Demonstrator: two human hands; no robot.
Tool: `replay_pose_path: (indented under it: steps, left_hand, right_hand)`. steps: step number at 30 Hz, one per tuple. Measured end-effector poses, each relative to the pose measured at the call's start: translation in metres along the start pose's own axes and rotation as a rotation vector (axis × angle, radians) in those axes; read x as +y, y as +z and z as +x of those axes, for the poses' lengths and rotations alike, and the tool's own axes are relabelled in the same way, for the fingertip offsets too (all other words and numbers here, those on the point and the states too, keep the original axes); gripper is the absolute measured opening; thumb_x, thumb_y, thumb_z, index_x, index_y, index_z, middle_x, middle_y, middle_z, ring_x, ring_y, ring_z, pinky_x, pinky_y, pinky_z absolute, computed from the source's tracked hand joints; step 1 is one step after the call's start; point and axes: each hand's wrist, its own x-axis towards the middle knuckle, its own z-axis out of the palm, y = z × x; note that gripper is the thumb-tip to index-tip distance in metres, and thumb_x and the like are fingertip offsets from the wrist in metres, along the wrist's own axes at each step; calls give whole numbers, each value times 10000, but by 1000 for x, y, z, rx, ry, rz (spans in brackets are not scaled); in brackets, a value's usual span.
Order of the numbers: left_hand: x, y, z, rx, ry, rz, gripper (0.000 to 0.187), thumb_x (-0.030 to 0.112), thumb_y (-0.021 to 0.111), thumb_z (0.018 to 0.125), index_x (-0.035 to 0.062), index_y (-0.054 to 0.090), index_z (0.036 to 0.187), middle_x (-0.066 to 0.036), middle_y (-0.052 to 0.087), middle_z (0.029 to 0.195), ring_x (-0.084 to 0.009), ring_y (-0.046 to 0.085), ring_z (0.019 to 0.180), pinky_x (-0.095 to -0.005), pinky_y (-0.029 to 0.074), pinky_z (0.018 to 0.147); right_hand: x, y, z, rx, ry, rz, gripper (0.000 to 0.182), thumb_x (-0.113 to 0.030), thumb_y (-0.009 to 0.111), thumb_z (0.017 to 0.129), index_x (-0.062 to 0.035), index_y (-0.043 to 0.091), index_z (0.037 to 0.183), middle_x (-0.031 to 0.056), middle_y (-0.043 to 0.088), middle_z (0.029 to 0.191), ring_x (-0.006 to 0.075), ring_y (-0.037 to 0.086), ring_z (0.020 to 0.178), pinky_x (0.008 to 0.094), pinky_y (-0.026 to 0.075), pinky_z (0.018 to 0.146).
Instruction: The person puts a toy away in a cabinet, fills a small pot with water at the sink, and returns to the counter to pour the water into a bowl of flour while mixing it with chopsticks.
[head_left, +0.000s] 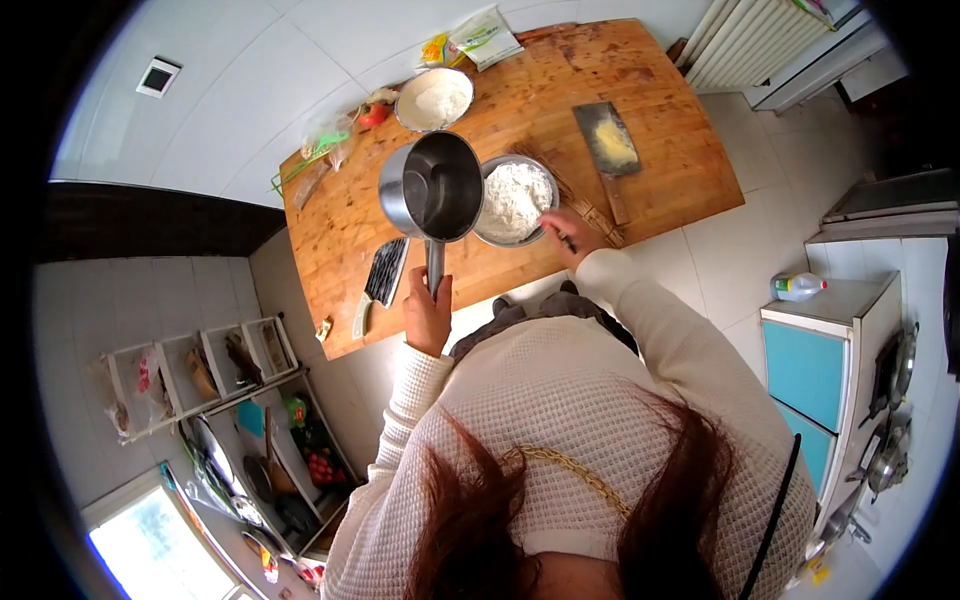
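My left hand (pixel 428 312) is wrapped round the handle of a steel saucepan (pixel 440 185), whose dark inside faces up beside a metal bowl. White flour (pixel 516 200) fills much of that bowl (pixel 489 237). At the bowl's near right rim is my right hand (pixel 574 238), closed round a thin dark item that I cannot make out clearly. To the right, a cleaver (pixel 598 128) lies flat with something yellow and chopped on its blade. Another knife (pixel 378 285), with a pale handle, rests left of the saucepan.
On the wooden table (pixel 680 150), a second bowl (pixel 434 99) holds white powder near the wall. Tomato (pixel 373 115), plastic bags (pixel 328 137) and a white packet (pixel 485 38) stand along the back edge. A bottle (pixel 798 287) sits on a cabinet at right.
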Motion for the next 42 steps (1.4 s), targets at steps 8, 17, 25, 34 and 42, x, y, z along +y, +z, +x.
replay_pose_path:
  steps: [8, 17, 25, 34, 42]
  left_hand:
    - [7, -2, 3, -32, -32, 1, 249, 182, 561, 823, 12, 438, 958, -192, 564, 627, -332, 579, 558, -365, 426, 479]
    - [3, 2, 6, 2, 21, -3, 251, 182, 562, 822, 11, 438, 958, -187, 558, 616, -325, 579, 552, -371, 426, 477]
    - [5, 8, 10, -14, 95, 34, 241, 176, 561, 822, 14, 435, 947, -195, 559, 619, -350, 577, 565, -390, 421, 474]
    - [6, 9, 17, -4, 100, 50, 244, 180, 564, 819, 15, 447, 953, -209, 558, 629, -366, 572, 577, -395, 423, 486]
    - [-9, 6, 16, 41, 45, -18, 281, 239, 561, 823, 12, 455, 950, -170, 541, 624, -317, 550, 543, -381, 399, 481]
  right_hand:
    - [13, 42, 11, -44, -211, 116, 115, -46, 500, 826, -35, 555, 926, 129, 581, 897, 263, 577, 824, 312, 461, 694]
    - [7, 29, 7, 31, -215, 52, 120, -39, 531, 805, -49, 568, 919, 124, 597, 883, 265, 586, 788, 313, 468, 676]
    - [7, 15, -1, 40, -5, 99, 109, -49, 533, 809, -35, 570, 910, 120, 598, 889, 242, 587, 781, 301, 466, 634]
    - [-16, 19, -8, -181, -205, 96, 132, -55, 557, 797, -42, 573, 927, 135, 594, 912, 258, 591, 854, 296, 481, 693]
    - [5, 11, 12, 132, -88, 1, 118, -41, 548, 796, -55, 569, 912, 127, 581, 934, 264, 579, 816, 311, 469, 680]
